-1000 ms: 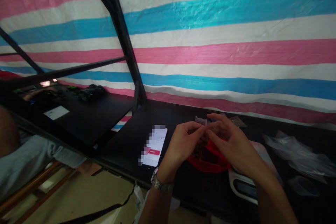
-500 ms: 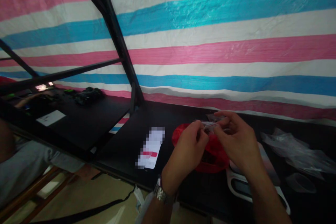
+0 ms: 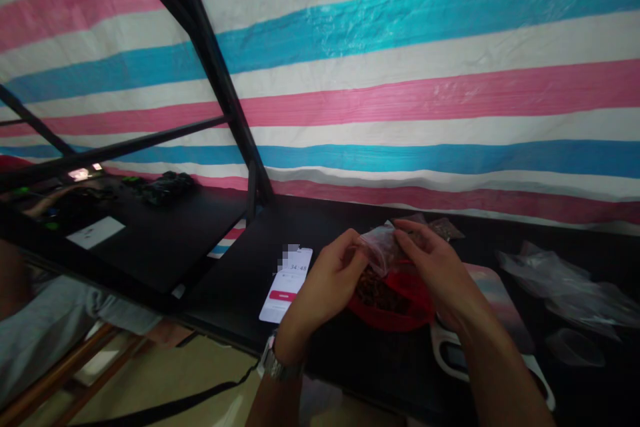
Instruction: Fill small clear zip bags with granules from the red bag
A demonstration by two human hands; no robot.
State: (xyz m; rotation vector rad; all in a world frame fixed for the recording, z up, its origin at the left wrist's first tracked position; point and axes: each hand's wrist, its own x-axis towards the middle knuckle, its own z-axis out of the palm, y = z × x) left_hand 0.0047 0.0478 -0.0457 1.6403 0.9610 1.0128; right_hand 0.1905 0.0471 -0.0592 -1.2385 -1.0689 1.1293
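Count: two hands, one small clear bag (image 3: 381, 248), one red bowl (image 3: 393, 321), one phone (image 3: 286, 285), one wristwatch (image 3: 273, 364).

Left hand (image 3: 323, 287): fingers (image 3: 353, 247) pinched shut on the bag's left edge. Right hand (image 3: 437, 273): fingers (image 3: 411, 232) closed on its right edge.

The bag hangs between the two sets of fingers, just above the bowl. The bowl holds dark pieces and sits below the fingers on the black surface (image 3: 310, 227). The phone lies left of the left fingers, screen lit. A heap of clear plastic (image 3: 565, 287) sits well right of the right fingers.
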